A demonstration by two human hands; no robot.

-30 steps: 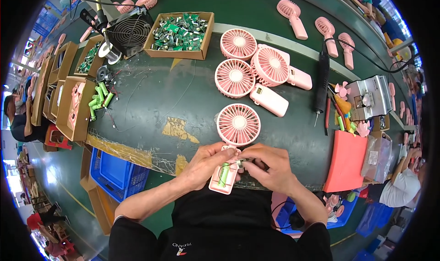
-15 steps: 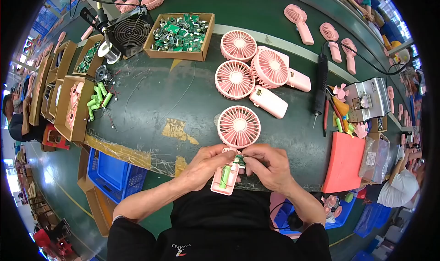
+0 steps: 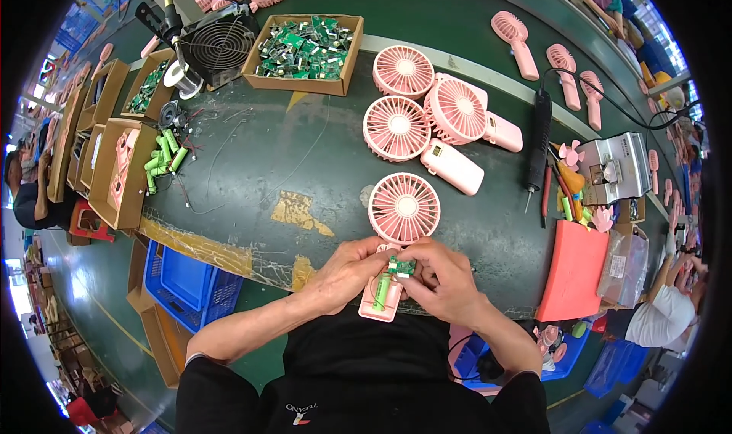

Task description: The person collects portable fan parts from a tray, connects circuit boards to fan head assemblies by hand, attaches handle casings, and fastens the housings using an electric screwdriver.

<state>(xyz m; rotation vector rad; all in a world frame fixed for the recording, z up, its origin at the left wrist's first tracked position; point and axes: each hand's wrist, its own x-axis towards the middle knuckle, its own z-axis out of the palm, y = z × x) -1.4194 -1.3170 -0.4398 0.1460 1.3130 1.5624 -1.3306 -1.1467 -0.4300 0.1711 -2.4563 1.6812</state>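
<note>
A pink handheld fan point(image 3: 404, 207) lies at the bench's front edge, round head away from me, its handle opened toward me. Inside the handle shell point(image 3: 391, 312) sits a green battery cell point(image 3: 380, 293) with thin wires beside it. My left hand point(image 3: 343, 275) is closed around the top of the handle, thumb near the board. Between the thumb and fingers of my right hand point(image 3: 446, 285) is a small green circuit board point(image 3: 401, 267), held over the handle's upper part. Fingers hide where the wires meet the board.
Several pink fans point(image 3: 398, 126) lie beyond. At the back left stand a box of circuit boards point(image 3: 305, 83), a black blower point(image 3: 219, 46) and a solder spool point(image 3: 183, 79). Loose battery cells point(image 3: 162, 159) lie left. A corded electric screwdriver point(image 3: 538, 140) and red foam sheet point(image 3: 572, 270) are at right.
My right hand has turned the circuit board so more of its green face shows, and its fingers have shifted around it. My left hand keeps its hold on the fan. The whole view has shifted slightly.
</note>
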